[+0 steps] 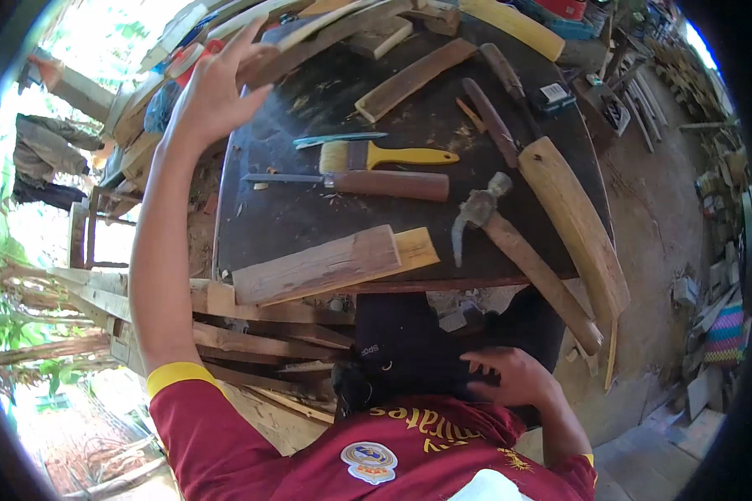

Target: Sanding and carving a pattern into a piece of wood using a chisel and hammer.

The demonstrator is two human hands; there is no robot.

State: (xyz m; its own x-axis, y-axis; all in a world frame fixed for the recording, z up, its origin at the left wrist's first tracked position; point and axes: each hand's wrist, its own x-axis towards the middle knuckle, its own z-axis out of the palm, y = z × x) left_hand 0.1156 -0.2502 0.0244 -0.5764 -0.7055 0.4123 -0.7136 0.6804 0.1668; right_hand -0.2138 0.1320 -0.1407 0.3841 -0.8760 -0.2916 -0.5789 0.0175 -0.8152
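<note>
My left hand [226, 88] is raised at the table's far left corner, fingers spread and nothing in it. It is nearest to the long pieces of wood [326, 43] along the far edge; I cannot tell whether it touches them. My right hand [514, 376] hovers by my lap, its fingers loosely bent and apart, holding nothing. On the dark tabletop [292, 217] between them lie a yellow-handled paintbrush [409, 156], a chisel [388, 185] with a brown wooden handle, a light-blue pen-like stick [342, 139] and a claw hammer [522, 242]. Nearer me rests a weathered wood block [326, 263].
A curved pale wooden piece [581, 225] and the hammer handle overhang the table's near right edge. A brown wood strip [418, 79] and a small dark box [553, 96] lie farther back. Stacked timber [267, 338] sits at the near left; a woven multicoloured bag [724, 332] stands far right.
</note>
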